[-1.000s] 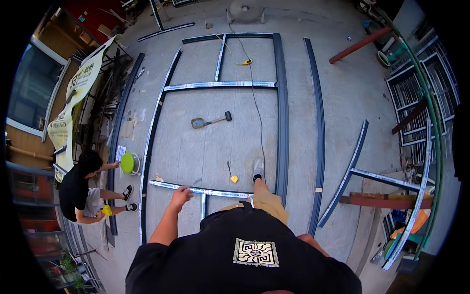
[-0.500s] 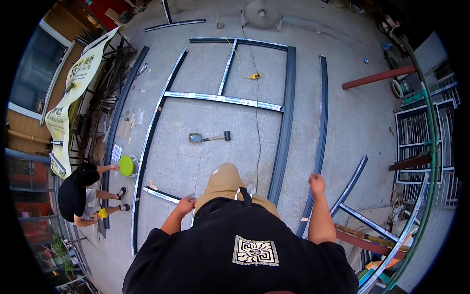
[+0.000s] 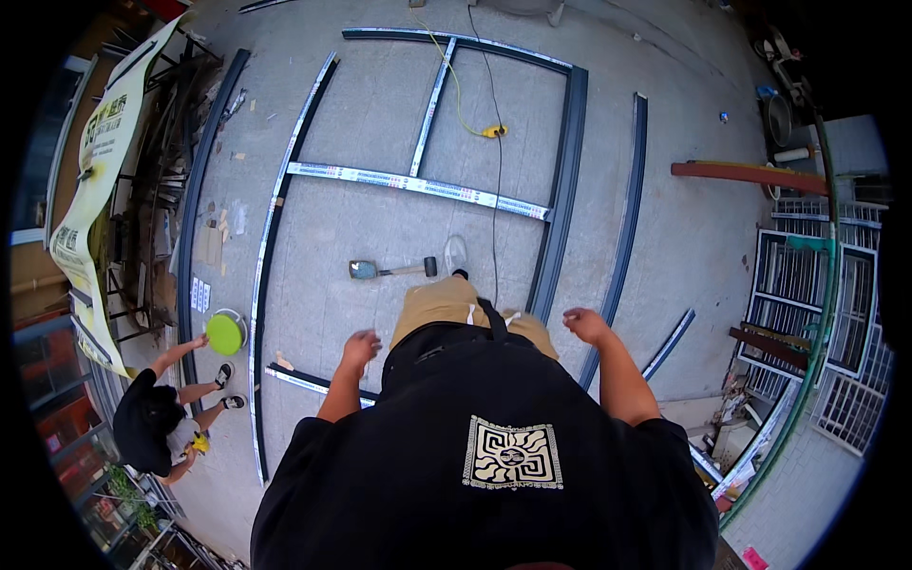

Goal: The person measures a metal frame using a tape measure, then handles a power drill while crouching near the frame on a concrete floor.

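Observation:
My left hand [image 3: 359,351] hangs in the air over the floor, left of my body, its fingers loosely bent and somewhat blurred. Nothing shows in it. Out to the right, my right hand [image 3: 585,326] is also raised and bare, with fingers loosely apart. Both hands are away from any object. Ahead on the floor lies a mallet [image 3: 430,267] with a black head; a small bluish box-like thing [image 3: 363,270] is at its handle's other end. My shoe [image 3: 456,255] is just right of the mallet. Around me lies a dark metal frame with a film-covered crossbar [image 3: 418,186].
A co-worker [image 3: 152,427] at left touches a green round stool [image 3: 225,334] and holds a yellow tool [image 3: 199,443]. A loose dark bar [image 3: 629,218] lies to the right. A yellow socket [image 3: 495,131] and black cord cross the frame. Grilles [image 3: 793,285] stand far right.
I have stepped forward, and a shoe now shows beside the mallet. My left hand has risen slightly; my right hand has swung in toward my body. The co-worker's arm stays by the stool.

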The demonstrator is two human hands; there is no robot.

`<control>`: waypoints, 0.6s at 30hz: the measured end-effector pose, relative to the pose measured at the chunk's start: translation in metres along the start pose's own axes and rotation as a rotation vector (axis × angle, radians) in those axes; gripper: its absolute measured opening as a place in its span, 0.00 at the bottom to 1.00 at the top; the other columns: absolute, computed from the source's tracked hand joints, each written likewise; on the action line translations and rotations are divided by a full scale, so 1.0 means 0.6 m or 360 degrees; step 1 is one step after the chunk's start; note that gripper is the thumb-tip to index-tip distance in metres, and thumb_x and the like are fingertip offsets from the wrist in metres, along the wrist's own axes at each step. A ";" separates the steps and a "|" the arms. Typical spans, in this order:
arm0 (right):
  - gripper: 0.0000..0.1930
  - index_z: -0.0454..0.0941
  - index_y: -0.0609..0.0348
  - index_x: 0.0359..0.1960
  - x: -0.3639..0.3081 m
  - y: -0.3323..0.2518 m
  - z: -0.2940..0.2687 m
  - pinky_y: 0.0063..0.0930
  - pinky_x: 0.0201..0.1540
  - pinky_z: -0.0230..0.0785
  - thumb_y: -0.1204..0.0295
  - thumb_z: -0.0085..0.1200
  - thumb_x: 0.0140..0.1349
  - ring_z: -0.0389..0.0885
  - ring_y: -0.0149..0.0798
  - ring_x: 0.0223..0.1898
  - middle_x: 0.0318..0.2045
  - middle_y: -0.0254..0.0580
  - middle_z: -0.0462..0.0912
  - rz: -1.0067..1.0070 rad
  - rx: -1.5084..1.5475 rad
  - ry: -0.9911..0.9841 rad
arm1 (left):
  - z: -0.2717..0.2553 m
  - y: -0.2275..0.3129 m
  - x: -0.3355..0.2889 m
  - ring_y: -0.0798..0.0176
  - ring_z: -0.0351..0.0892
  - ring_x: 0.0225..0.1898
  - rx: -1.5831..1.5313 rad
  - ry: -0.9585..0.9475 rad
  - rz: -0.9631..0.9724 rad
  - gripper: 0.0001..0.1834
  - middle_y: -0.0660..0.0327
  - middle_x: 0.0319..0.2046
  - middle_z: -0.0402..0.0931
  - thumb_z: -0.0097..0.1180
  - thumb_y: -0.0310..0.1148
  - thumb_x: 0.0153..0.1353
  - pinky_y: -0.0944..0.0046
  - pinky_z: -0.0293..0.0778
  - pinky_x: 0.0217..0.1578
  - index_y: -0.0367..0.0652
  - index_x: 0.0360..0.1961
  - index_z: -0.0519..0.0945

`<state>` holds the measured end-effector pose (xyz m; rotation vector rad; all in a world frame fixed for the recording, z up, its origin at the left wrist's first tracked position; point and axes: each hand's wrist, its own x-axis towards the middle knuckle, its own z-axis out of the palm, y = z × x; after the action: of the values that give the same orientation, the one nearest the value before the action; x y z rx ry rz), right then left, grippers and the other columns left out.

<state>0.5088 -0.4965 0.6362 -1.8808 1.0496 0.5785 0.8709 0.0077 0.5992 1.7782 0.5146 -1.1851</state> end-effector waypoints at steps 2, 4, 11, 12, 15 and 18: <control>0.19 0.84 0.63 0.52 0.011 0.030 -0.003 0.34 0.39 0.78 0.63 0.61 0.66 0.85 0.38 0.33 0.35 0.43 0.87 0.0137 0.0189 -0.0038 | 0.044 0.165 0.014 0.59 0.84 0.50 0.0315 -0.0252 0.0306 0.24 0.55 0.52 0.84 0.54 0.41 0.75 0.60 0.78 0.50 0.39 0.66 0.75; 0.18 0.84 0.62 0.52 0.019 0.035 -0.017 0.33 0.36 0.77 0.64 0.60 0.67 0.84 0.37 0.32 0.33 0.38 0.86 0.0260 0.0384 -0.0073 | 0.086 0.327 -0.010 0.61 0.84 0.50 0.0358 -0.0277 0.0637 0.23 0.56 0.52 0.84 0.53 0.40 0.76 0.61 0.77 0.52 0.38 0.65 0.75; 0.09 0.84 0.53 0.45 0.168 0.066 -0.128 0.30 0.29 0.73 0.69 0.57 0.66 0.83 0.34 0.30 0.32 0.34 0.84 0.0201 0.0311 -0.0418 | 0.133 0.624 0.003 0.62 0.83 0.51 0.0109 -0.0177 0.0868 0.20 0.54 0.51 0.84 0.52 0.36 0.76 0.63 0.76 0.54 0.37 0.64 0.76; 0.09 0.84 0.53 0.45 0.222 0.038 -0.126 0.30 0.29 0.73 0.69 0.57 0.66 0.83 0.34 0.30 0.32 0.34 0.84 0.0154 0.0338 -0.0429 | 0.141 0.659 0.016 0.62 0.83 0.51 0.0138 -0.0140 0.0898 0.20 0.54 0.51 0.84 0.52 0.36 0.76 0.63 0.76 0.54 0.37 0.64 0.76; 0.12 0.85 0.55 0.48 0.327 -0.132 -0.169 0.31 0.31 0.76 0.70 0.57 0.65 0.87 0.35 0.34 0.35 0.37 0.86 0.0390 0.0679 -0.0334 | 0.164 0.770 0.069 0.59 0.84 0.52 0.0265 -0.0264 0.1004 0.21 0.51 0.52 0.83 0.53 0.35 0.77 0.60 0.77 0.56 0.35 0.64 0.75; 0.12 0.85 0.55 0.48 0.482 -0.210 -0.246 0.32 0.32 0.78 0.70 0.56 0.66 0.87 0.34 0.34 0.35 0.38 0.86 0.0094 0.0189 -0.0279 | 0.169 0.861 0.152 0.58 0.84 0.52 0.0183 -0.0239 0.1031 0.21 0.51 0.52 0.83 0.53 0.36 0.77 0.61 0.77 0.56 0.35 0.65 0.75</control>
<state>0.7667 -0.7176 0.5604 -1.6694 1.0046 0.6871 1.2417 -0.3498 0.7407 1.7391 -0.2188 -0.8820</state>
